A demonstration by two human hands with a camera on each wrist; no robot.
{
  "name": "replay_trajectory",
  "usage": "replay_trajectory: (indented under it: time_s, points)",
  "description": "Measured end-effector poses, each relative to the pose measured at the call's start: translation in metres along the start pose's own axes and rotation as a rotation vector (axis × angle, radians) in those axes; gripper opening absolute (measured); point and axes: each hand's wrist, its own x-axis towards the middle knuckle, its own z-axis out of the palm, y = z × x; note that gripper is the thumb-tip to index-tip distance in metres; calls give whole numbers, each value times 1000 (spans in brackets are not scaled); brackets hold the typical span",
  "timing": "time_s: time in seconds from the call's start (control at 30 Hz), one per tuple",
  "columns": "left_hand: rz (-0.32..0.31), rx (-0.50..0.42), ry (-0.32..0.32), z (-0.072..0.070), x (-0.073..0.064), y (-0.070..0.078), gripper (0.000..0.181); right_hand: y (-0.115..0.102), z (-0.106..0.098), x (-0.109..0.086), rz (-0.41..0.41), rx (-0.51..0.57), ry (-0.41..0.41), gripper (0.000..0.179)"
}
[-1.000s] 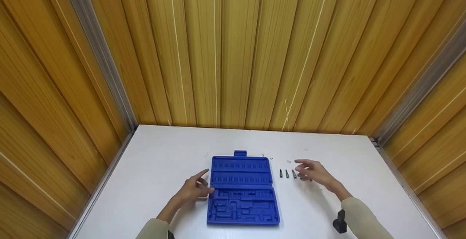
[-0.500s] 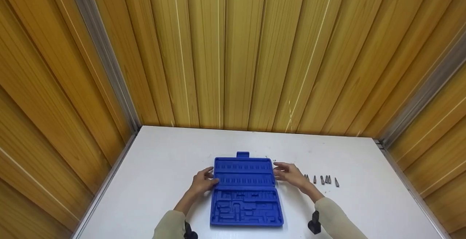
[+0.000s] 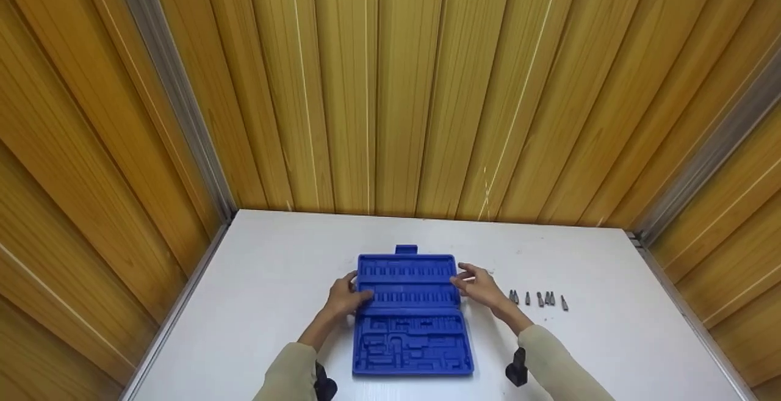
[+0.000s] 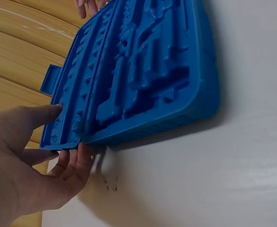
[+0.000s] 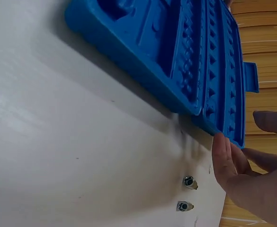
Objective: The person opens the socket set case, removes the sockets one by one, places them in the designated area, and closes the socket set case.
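Note:
An unfolded blue plastic tool case (image 3: pixel 413 343) lies on the white table, its moulded slots facing up. Its lid (image 3: pixel 406 270), with a latch tab on the far edge, tilts slightly off the tabletop. My left hand (image 3: pixel 346 296) grips the lid's left edge; in the left wrist view the thumb lies on the inner face and the fingers sit beneath. At the opposite edge is my right hand (image 3: pixel 479 285), its fingertips touching the rim from below; in the right wrist view the thumb (image 5: pixel 268 120) stands apart from the lid.
Several small metal bits (image 3: pixel 540 299) lie in a loose row to the right of the case. Two of them, bits with hollow ends (image 5: pixel 190 182), show near the right hand. Wood-patterned panels (image 3: pixel 396 83) wall the table's back and sides.
My right hand has moved left from the metal bits to the lid's right edge. The left hand has slid up onto the lid and taken hold of it. The lid has risen a little.

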Motion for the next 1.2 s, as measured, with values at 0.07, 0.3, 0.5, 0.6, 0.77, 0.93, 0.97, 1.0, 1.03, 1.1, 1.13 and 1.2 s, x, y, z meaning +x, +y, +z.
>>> replay_trajectory:
  time_s: [0.07, 0.3, 0.5, 0.6, 0.77, 0.93, 0.97, 1.0, 1.03, 1.1, 1.13, 1.2]
  points:
    - [0, -16, 18, 0, 1, 4, 70, -4, -1, 1, 21, -7, 28, 66]
    - [-14, -17, 95, 3, 4, 19, 69, -14, -10, 3, 38, 49, 73, 71]
    - [14, -125, 118, 6, 8, 22, 63, -14, -12, 4, 2, 213, 122, 60]
    - [41, -174, 128, 8, 8, 18, 57, -12, -11, 1, -9, 267, 144, 51]
    - [78, -219, 133, 7, 2, 9, 46, -8, -7, -7, -12, 306, 180, 41]
    - [76, -265, 88, -4, -14, 0, 38, -8, -7, -20, -6, 224, 174, 36]
    - [75, -269, 80, -6, -18, -2, 37, -8, -8, -24, -9, 199, 152, 35]
    - [71, -276, 70, -8, -21, -4, 37, -8, -10, -27, -17, 173, 124, 34]
    - [71, -275, 65, -10, -24, -5, 36, -8, -12, -31, -32, 145, 89, 33]
    - [77, -274, 41, -13, -28, -8, 36, -6, -17, -36, -77, 98, 18, 35]
    - [83, -277, 21, -15, -29, -9, 37, -6, -20, -39, -99, 83, -20, 38]
    - [94, -282, -29, -18, -31, -12, 37, -3, -25, -43, -136, 45, -93, 43]
